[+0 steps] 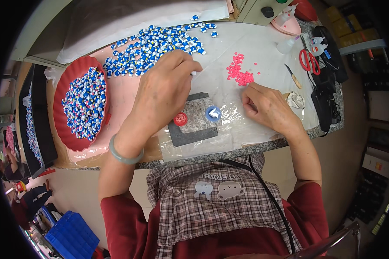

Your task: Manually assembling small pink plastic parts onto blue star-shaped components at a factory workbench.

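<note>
A single view looks down from the person's head, steeply and from close above, onto the table [263, 146], whose near edge crosses the middle of the picture. It faces forward over the person's chest and apron, with both forearms entering from below. The fisheye bends the table's far edge and side edges toward the dark rim. The floor shows beyond both side edges.

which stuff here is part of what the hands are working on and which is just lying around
In use:
left hand at the blue-and-white pieces
right hand by the pink bits
stone block with red cap and blue cap

Lying about:
scissors
small knife
glue bottle
red tray
</note>
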The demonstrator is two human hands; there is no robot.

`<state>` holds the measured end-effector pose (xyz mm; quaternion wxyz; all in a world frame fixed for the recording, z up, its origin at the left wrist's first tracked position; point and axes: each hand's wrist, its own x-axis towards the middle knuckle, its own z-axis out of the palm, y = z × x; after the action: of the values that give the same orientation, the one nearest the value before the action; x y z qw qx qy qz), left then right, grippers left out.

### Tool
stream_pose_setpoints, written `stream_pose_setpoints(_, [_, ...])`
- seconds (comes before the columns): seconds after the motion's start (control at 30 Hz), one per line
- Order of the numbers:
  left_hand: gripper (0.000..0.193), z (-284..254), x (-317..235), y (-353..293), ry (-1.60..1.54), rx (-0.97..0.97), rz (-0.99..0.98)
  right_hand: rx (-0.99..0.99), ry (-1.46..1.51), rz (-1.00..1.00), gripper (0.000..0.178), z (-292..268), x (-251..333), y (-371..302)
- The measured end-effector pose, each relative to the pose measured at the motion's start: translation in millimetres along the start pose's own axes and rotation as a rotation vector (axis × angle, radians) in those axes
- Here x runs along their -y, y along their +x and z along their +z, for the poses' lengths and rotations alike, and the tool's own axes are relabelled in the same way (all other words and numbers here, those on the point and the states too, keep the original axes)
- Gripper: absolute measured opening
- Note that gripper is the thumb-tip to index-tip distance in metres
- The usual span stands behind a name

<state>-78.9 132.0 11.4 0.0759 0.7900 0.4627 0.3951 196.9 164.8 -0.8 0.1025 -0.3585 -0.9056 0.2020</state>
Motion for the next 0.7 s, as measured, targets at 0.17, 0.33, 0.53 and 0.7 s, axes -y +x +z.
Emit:
stream_pose_setpoints(0.17, [0.020,-13.8,-14.8,-21.5,-0.179,-0.005,-0.213,-0.034,0.033,-0.018,0.014,1.8,-0.2,-1.9])
stream_pose_setpoints(0.33, [0.022,-26.1,-18.0,-38.0,-0.310,-0.017,-0.361,-0.049,0.266,0.043,0.013,2.3,-0.2,-3.9])
stream_pose_setpoints(0.53, [0.021,-21.8,-17.3,-51.3,-0.455,-0.076,-0.454,0.006,0.467,0.120,0.011,10.9,-4.7,1.2])
stream_pose_setpoints(0.7, [0.021,-23.4,-21.4,-51.8,-0.478,-0.061,-0.469,-0.022,0.816,0.194,0.011,19.0,-10.1,0.6])
